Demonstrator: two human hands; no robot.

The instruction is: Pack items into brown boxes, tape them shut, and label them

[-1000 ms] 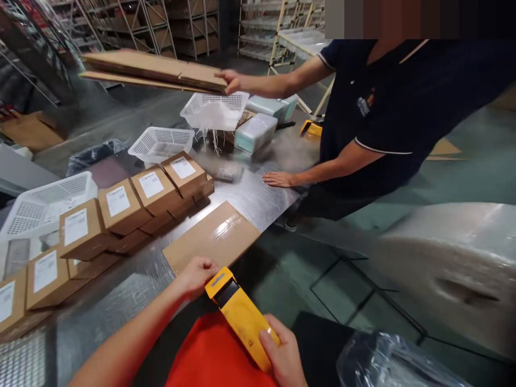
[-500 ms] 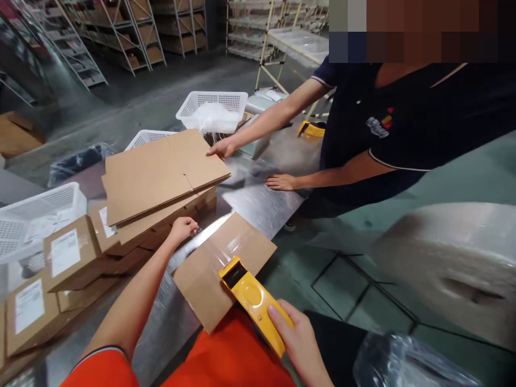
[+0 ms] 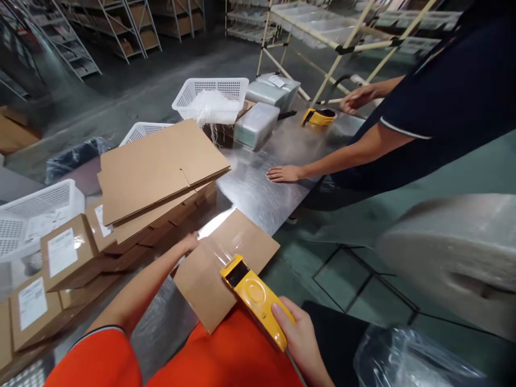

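My right hand [image 3: 300, 328] is wrapped round a yellow tape dispenser [image 3: 258, 301], thumb along its upper side. The dispenser's head rests on the top of a cardboard box [image 3: 209, 285]. Clear tape [image 3: 228, 252] runs from that head across the cardboard toward the far left edge. At this edge is my left hand [image 3: 188, 244], close against the box's side; its fingers are blurred and partly hidden. Left of the box lie stacked flat cardboard sheets [image 3: 157, 166], resting on a row of brown boxes.
A co-worker's hand [image 3: 284, 173] lies flat on the metal table [image 3: 258, 199]; their other hand is farther back by a second yellow dispenser [image 3: 318, 117]. White baskets [image 3: 209, 110], wrapped packs [image 3: 256, 123] and labelled boxes [image 3: 66, 252] surround it. A large plastic-wrap roll [image 3: 451, 258] stands right.
The co-worker's one hand has left the cardboard stack and moved back to the right. My left hand has moved down toward the box edge. The dispenser stays nearly in place.
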